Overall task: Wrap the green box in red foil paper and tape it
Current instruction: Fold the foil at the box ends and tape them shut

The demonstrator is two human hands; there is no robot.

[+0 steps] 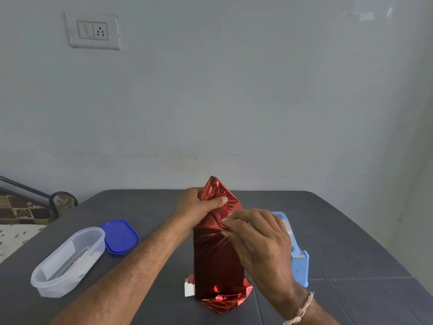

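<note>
Red foil paper: covered the box completely, so the box itself was hidden; creased and shiny, gathered to a peak at the top and flared at the base, with a white underside showing at the lower left corner.
Position: the wrapped box stood on end on the dark grey table, near the table's middle.
Edges: the table's far edge ran just behind the box, close to the wall; bare tabletop lay right of the box, beyond the dispenser.
Left hand: clenched around the gathered foil at the top, thumb pressed across it.
Right hand: fingertips pinched a fold of foil just below the left hand.
Counts: one blue tape dispenser, just right of the box; one clear oval container and one blue lid, well left of it.
</note>
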